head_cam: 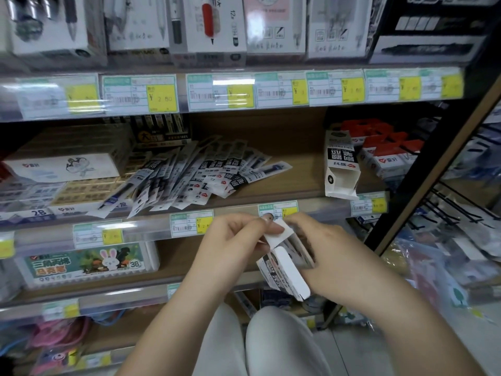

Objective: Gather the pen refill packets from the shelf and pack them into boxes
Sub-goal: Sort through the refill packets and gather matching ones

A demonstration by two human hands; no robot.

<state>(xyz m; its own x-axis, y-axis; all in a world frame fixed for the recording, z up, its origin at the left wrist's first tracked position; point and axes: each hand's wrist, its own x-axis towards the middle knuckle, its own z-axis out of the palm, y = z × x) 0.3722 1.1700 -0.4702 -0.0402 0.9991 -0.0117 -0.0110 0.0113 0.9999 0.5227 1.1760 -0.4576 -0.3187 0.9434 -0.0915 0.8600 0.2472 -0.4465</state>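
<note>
Cardboard box [284,270], oblong, tilted; left hand [230,240] pinches its flap, right hand [325,253] grips its side; glossy packets [195,172] fanned along the shelf [284,147] front edge.

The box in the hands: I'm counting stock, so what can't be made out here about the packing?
- Head view: how many packets sit inside the held box; its walls, the left hand and right hand hide them.
- Refill packets on the shelf: overlapping and blurred, no count possible.
- Open box standing on the shelf: interior not visible.
- Price labels: print mostly blurred.
</note>
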